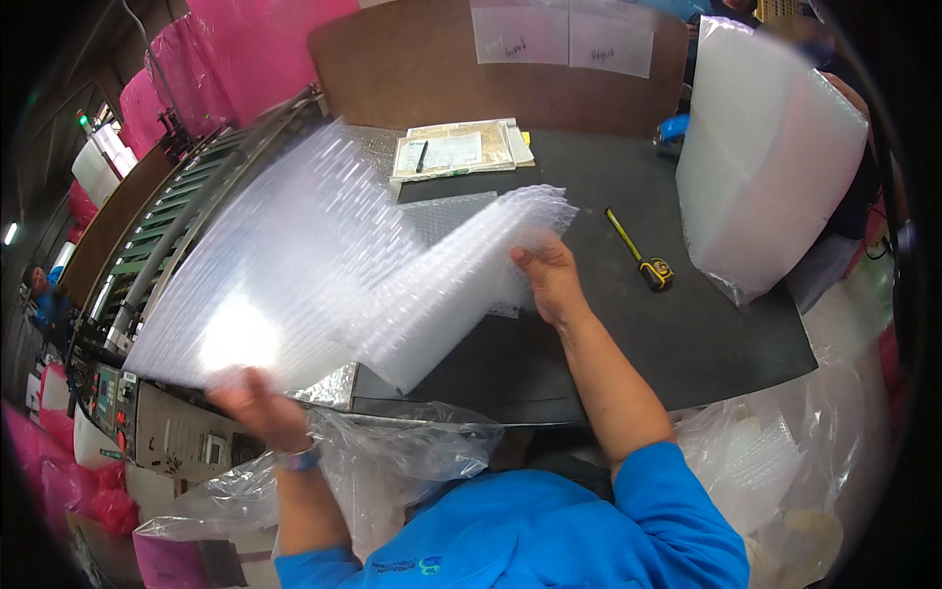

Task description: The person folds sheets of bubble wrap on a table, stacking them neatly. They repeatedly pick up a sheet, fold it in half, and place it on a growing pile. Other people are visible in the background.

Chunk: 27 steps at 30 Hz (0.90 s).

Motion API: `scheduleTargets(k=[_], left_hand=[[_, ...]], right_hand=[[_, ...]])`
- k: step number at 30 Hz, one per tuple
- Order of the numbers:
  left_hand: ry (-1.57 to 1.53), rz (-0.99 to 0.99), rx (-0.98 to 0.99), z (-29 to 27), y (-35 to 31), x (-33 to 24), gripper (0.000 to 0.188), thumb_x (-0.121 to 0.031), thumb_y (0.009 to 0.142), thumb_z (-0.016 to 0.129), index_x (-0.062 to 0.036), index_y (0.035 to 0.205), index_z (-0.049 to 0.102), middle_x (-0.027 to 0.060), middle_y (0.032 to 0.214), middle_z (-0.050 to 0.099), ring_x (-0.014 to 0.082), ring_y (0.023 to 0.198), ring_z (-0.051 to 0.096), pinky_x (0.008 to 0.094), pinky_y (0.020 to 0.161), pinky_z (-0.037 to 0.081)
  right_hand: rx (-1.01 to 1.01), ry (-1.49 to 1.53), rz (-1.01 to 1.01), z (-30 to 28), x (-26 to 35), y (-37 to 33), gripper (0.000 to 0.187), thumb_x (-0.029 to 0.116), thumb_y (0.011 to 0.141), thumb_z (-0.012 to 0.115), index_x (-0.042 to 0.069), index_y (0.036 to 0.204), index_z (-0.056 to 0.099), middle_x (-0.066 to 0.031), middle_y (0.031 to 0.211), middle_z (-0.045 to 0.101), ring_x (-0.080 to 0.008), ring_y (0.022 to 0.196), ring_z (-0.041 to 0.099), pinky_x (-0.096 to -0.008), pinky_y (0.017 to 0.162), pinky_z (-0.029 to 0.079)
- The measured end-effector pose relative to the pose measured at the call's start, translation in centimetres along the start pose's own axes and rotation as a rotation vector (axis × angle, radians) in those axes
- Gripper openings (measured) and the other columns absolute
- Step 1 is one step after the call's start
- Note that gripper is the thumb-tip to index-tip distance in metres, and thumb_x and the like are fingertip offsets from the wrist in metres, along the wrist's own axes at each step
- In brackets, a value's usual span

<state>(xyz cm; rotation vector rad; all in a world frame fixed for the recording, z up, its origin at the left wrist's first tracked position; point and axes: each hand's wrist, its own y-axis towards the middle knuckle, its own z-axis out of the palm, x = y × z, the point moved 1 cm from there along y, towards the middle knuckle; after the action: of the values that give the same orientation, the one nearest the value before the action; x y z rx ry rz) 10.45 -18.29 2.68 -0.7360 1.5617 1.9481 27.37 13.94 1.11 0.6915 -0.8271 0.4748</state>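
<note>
My left hand (260,407), blurred by motion, grips the near edge of a large sheet of clear bubble wrap (285,255), its thumb on top. The raised sheet is streaked by movement and carries a bright glare spot near that hand. On the right, my right hand (551,280) is closed round the edge of a folded stack of bubble wrap (461,285), with the thumb on the near side and the other fingers mostly hidden behind. Both pieces are held above the dark table (628,344); whether they are joined where they meet I cannot make out.
A yellow and black tape measure (655,273) lies right of my right hand. Papers with a pen (422,155) sit at the back. A tall bubble wrap stack (765,157) stands at the right edge. A roller conveyor (162,221) runs along the left; clear plastic bags (392,452) hang in front.
</note>
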Motion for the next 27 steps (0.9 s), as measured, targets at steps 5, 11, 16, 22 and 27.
scheduleTargets(k=[5, 11, 16, 22, 27], left_hand=[[-0.246, -0.446, -0.198, -12.6, 2.7, -0.7, 0.051, -0.041, 0.086, 0.044, -0.0023, 0.119, 0.041, 0.0178, 0.117, 0.045, 0.0317, 0.109, 0.041, 0.0431, 0.094, 0.030], [-1.263, -0.815, 0.990, -34.1, -3.0, 12.6, 0.044, -0.048, 0.085, 0.043, -0.0117, 0.110, 0.049, 0.0045, 0.106, 0.054, 0.0209, 0.102, 0.047, 0.0394, 0.092, 0.035], [-0.602, -0.893, 0.070, -28.3, -7.3, 7.6, 0.052, -0.047, 0.084, 0.044, -0.0086, 0.119, 0.044, 0.0078, 0.120, 0.048, 0.0256, 0.112, 0.043, 0.0414, 0.097, 0.033], [-0.305, -1.035, -0.044, -31.9, -11.1, 6.3, 0.063, -0.045, 0.083, 0.048, -0.0002, 0.125, 0.036, 0.0132, 0.125, 0.043, 0.0276, 0.112, 0.043, 0.0400, 0.096, 0.034], [-0.291, -1.063, -0.321, -39.8, -16.2, 5.8, 0.052, -0.039, 0.085, 0.049, 0.0021, 0.117, 0.044, 0.0134, 0.114, 0.052, 0.0259, 0.104, 0.050, 0.0372, 0.090, 0.041]], right_hand=[[-0.051, 0.129, -0.037, -1.5, 0.0, -0.4, 0.028, 0.002, 0.078, 0.059, 0.005, 0.105, 0.054, -0.0040, 0.101, 0.056, -0.0136, 0.092, 0.051, -0.0287, 0.084, 0.040], [-0.060, 0.131, -0.007, -2.6, -1.6, 0.7, 0.026, 0.003, 0.080, 0.057, 0.002, 0.105, 0.051, -0.0060, 0.103, 0.054, -0.0146, 0.094, 0.050, -0.0292, 0.084, 0.040], [-0.013, 0.179, -0.001, -2.8, -2.3, 0.8, 0.029, 0.004, 0.082, 0.052, 0.001, 0.111, 0.047, -0.0094, 0.108, 0.053, -0.0169, 0.098, 0.050, -0.0301, 0.086, 0.040], [-0.047, 0.114, 0.059, -6.4, 0.3, 0.3, 0.030, 0.006, 0.085, 0.047, 0.002, 0.114, 0.044, -0.0102, 0.110, 0.051, -0.0189, 0.100, 0.049, -0.0320, 0.088, 0.040], [-0.010, 0.023, 0.030, -7.5, 1.0, 1.1, 0.030, 0.007, 0.086, 0.045, 0.002, 0.115, 0.043, -0.0104, 0.111, 0.051, -0.0197, 0.101, 0.049, -0.0330, 0.088, 0.041]])
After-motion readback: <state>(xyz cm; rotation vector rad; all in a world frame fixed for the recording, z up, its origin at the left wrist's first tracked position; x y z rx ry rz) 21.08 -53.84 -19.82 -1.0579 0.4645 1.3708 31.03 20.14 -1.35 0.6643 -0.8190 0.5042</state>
